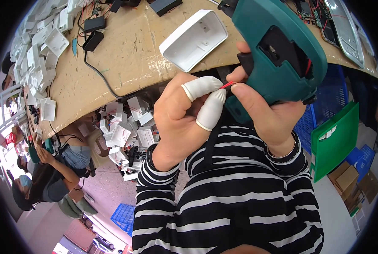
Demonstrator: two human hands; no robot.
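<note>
My left hand [178, 112], with white rubber finger cots on the thumb and index finger, pinches one end of a short red wire [227, 85]. From the other side, the thumb and a fingertip of my right hand [267, 116] close on the wire too. That hand also grips a dark green power tool [278, 34] with a black trigger and a dark opening in its body. The tool's lower part hides some of my right fingers. Just beyond my left hand, a white open plastic box [193, 42] lies on the brown-covered table [129, 55].
White plastic boxes are heaped at the table's far left [55, 42], and more lie with wires [123, 131] below the edge. Black cases [95, 24] and a black cable stand nearby. At right are a green folder [335, 142] and blue crates. Another person [49, 178] works at left.
</note>
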